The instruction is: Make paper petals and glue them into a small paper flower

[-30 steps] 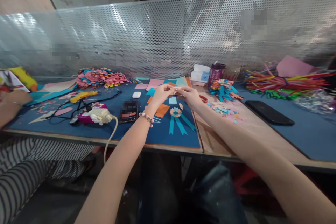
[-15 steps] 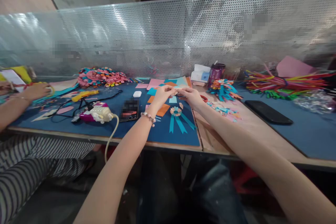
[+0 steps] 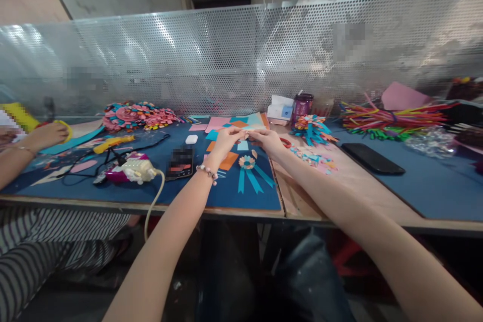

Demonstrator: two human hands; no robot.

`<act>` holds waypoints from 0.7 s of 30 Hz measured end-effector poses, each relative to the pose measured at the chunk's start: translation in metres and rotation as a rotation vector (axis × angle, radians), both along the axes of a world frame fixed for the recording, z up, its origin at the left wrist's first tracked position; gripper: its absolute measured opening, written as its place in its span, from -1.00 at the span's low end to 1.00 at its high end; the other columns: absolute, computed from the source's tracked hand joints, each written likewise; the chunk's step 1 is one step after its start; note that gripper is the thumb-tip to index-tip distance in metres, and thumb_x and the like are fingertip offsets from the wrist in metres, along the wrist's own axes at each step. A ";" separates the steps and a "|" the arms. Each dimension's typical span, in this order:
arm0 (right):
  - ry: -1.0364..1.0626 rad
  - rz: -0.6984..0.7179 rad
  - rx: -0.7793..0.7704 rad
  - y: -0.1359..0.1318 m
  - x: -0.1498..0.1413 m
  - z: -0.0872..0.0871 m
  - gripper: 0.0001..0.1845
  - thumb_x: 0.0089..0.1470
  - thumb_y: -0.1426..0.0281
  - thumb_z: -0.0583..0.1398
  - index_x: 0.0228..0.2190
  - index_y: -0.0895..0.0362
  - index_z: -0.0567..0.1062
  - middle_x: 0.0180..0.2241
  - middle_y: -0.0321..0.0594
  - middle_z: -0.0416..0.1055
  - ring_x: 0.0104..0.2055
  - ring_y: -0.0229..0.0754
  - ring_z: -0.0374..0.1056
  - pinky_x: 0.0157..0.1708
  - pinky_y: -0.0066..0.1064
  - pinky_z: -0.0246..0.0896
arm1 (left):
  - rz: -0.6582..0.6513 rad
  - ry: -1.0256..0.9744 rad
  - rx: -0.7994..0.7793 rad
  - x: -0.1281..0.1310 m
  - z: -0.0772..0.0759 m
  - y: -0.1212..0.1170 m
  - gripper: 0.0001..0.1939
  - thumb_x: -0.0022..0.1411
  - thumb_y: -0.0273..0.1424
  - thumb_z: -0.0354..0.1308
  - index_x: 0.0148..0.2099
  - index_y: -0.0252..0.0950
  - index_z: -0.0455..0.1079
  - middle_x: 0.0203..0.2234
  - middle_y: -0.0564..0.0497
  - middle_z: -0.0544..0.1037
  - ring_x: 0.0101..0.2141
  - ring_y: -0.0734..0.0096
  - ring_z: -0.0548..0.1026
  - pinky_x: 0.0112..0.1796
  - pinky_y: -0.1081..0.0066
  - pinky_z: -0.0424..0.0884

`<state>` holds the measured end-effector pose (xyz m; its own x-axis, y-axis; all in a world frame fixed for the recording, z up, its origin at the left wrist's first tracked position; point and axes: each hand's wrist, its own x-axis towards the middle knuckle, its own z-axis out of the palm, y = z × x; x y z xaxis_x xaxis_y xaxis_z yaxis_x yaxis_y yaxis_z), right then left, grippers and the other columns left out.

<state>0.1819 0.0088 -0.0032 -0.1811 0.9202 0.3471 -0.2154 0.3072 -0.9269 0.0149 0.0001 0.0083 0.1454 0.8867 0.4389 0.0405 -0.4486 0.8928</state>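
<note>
My left hand (image 3: 225, 143), with a beaded bracelet at the wrist, meets my right hand (image 3: 268, 140) fingertip to fingertip above the table. Both are closed in a pinch on a small peach-coloured piece (image 3: 246, 135), which looks like paper and is mostly covered by the fingers. Just in front of the hands lies a peach paper flower (image 3: 246, 162) with blue paper tails (image 3: 249, 181) spread toward me. A small loose peach scrap (image 3: 254, 154) is beside the flower. Under and around my left hand are orange paper (image 3: 228, 162) and a light blue paper square (image 3: 243, 145).
Left stand a phone (image 3: 179, 163), a white case (image 3: 191, 139), a power strip (image 3: 130, 171) and heaped paper flowers (image 3: 138, 115). Right are red-handled scissors (image 3: 286, 143), paper scraps (image 3: 319, 159), a purple cup (image 3: 303, 106) and a black phone (image 3: 372, 158). Another person's hand (image 3: 53, 134) works far left.
The view has swung slightly, so the table's things sit further left. My hands stay pinched together over the same spot. At far left, the other person's hand has shifted a little.
</note>
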 end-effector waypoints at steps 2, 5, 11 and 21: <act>0.020 0.025 -0.019 -0.001 0.001 0.000 -0.63 -0.29 0.15 0.41 -0.44 0.14 0.60 -0.35 -0.21 0.52 -0.35 -0.27 0.37 -0.39 -0.49 0.29 | -0.017 0.008 0.019 0.000 -0.001 0.002 -0.71 0.08 -0.19 0.21 -0.27 -0.32 0.49 -0.32 -0.08 0.55 -0.28 0.38 0.47 -0.26 0.41 0.35; 0.034 0.048 -0.032 -0.001 0.002 0.000 -0.65 -0.29 0.16 0.41 -0.47 0.15 0.59 -0.35 -0.21 0.53 -0.35 -0.29 0.38 -0.36 -0.49 0.29 | -0.038 0.037 0.033 0.000 -0.001 0.003 -0.71 0.08 -0.19 0.21 -0.28 -0.32 0.49 -0.32 -0.08 0.55 -0.29 0.39 0.46 -0.26 0.41 0.35; 0.013 0.016 -0.028 0.003 0.004 -0.002 -0.61 -0.30 0.14 0.41 -0.43 0.15 0.60 -0.37 -0.20 0.53 -0.34 -0.26 0.40 -0.34 -0.47 0.30 | -0.041 0.038 0.008 0.000 -0.001 0.001 -0.71 0.07 -0.18 0.22 -0.27 -0.31 0.48 -0.30 -0.07 0.54 -0.28 0.39 0.46 -0.27 0.42 0.34; 0.009 0.016 -0.006 0.001 0.003 -0.001 -0.64 -0.28 0.14 0.40 -0.45 0.15 0.61 -0.39 -0.22 0.54 -0.40 -0.29 0.38 -0.35 -0.48 0.29 | -0.073 0.042 -0.004 -0.002 0.001 -0.004 -0.71 0.07 -0.18 0.22 -0.27 -0.30 0.47 -0.31 -0.06 0.51 -0.32 0.45 0.43 -0.28 0.43 0.34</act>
